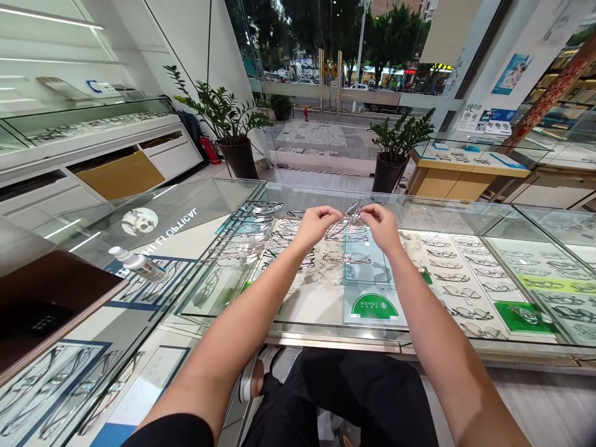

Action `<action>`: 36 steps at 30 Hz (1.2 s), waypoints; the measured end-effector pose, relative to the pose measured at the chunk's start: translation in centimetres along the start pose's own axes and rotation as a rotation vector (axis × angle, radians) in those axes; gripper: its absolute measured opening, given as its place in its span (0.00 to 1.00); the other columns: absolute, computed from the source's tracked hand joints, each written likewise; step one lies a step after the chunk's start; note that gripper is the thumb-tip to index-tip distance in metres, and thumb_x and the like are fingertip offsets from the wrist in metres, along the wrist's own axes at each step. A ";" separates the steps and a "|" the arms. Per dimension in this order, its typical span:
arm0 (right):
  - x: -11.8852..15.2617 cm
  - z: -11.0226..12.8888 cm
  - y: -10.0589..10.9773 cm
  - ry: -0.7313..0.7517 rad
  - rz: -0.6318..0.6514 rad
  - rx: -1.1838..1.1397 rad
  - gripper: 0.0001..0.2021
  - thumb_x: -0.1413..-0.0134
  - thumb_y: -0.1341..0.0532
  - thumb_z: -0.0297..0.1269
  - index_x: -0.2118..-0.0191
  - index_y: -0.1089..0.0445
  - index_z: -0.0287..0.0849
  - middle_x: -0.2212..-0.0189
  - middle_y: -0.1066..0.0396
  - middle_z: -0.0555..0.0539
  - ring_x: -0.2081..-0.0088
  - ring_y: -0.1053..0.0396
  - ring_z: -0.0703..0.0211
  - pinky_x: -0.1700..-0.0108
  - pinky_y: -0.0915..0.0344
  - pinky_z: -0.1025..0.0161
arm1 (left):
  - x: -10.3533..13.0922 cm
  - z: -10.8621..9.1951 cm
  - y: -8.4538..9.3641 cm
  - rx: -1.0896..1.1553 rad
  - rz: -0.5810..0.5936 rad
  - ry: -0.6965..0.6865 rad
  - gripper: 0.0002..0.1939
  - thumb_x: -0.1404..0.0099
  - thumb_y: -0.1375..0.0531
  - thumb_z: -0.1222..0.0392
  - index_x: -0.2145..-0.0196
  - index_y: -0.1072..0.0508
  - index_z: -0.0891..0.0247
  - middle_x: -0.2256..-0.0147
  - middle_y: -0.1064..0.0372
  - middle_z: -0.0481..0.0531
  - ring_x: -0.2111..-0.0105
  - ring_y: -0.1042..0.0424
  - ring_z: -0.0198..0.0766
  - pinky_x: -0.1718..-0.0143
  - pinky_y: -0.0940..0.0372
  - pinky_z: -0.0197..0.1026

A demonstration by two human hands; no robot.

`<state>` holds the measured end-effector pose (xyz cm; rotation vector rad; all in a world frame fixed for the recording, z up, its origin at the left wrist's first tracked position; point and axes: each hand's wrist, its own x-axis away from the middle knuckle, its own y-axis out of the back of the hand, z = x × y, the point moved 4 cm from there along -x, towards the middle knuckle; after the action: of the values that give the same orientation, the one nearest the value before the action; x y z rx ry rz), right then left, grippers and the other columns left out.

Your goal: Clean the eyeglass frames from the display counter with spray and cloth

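Above the glass display counter, a pair of eyeglasses is held up between my two hands. My left hand pinches the glasses from the left side, thumb and fingers pressed together. On the other side my right hand is closed in a similar pinch. The thin frame is small in view, and which part each hand grips I cannot make out. Beneath the hands, several eyeglass frames lie in the counter area, some over a pale blue panel with a green semicircle label.
To the left stands a white spray bottle on the glass, near a dark brown flat-sided object. More rows of glasses fill the right-hand case. Beyond the counter are two potted plants and a glass door.
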<state>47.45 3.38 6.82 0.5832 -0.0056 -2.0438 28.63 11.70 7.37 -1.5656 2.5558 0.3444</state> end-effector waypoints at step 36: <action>0.0 -0.5 -0.6 -0.067 0.007 -0.286 0.16 0.49 0.28 0.53 0.64 0.22 0.45 0.67 0.20 0.47 0.62 0.25 0.52 0.54 0.30 0.55 | 0.0 0.3 -0.7 0.202 0.067 -0.005 0.16 0.41 0.30 0.45 0.65 0.22 0.60 0.58 0.19 0.56 0.56 0.26 0.44 0.49 0.35 0.47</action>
<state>47.18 3.79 6.25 0.3361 0.2407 -2.0101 29.21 11.48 6.98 -1.4091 2.5511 0.0925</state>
